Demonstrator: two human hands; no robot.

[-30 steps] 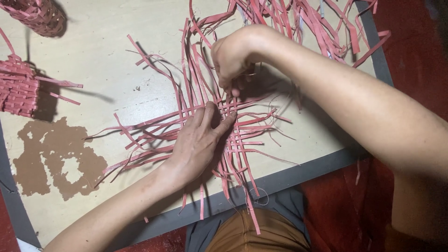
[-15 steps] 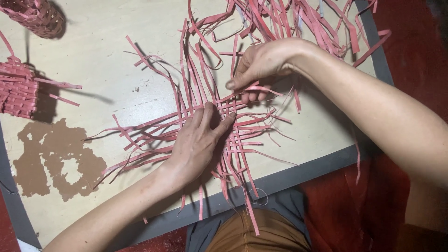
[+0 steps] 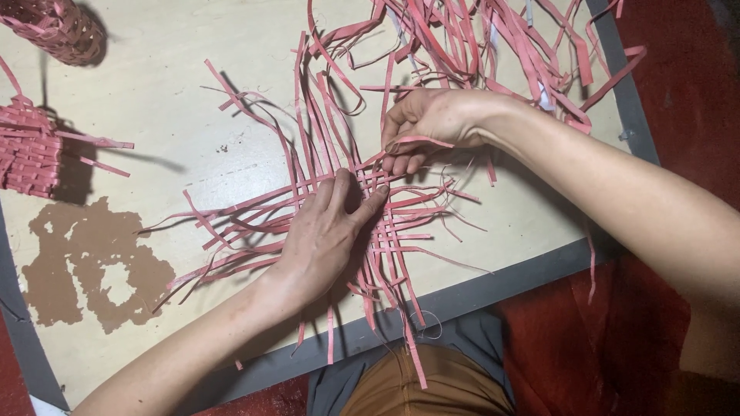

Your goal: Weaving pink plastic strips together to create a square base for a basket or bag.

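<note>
A flat mat of crossed pink strips [image 3: 401,223] lies on a pale board [image 3: 169,115] in front of me. My left hand [image 3: 327,231] presses flat on the crossing of the strips, fingers spread. Just beyond it, my right hand [image 3: 428,127] pinches one pink strip [image 3: 420,141] that curves over the woven part. Loose strip ends fan out in all directions from under both hands.
A heap of loose pink strips [image 3: 493,38] lies at the board's far right. A partly woven pink piece [image 3: 31,150] sits at the left edge, a woven basket [image 3: 62,27] at the top left. A brown worn patch [image 3: 85,266] marks the board. Red floor [image 3: 678,77] lies to the right.
My right hand has drawn back to the right and up from the weave, pulling a strip across. My left hand has stayed pressed on the crossing.
</note>
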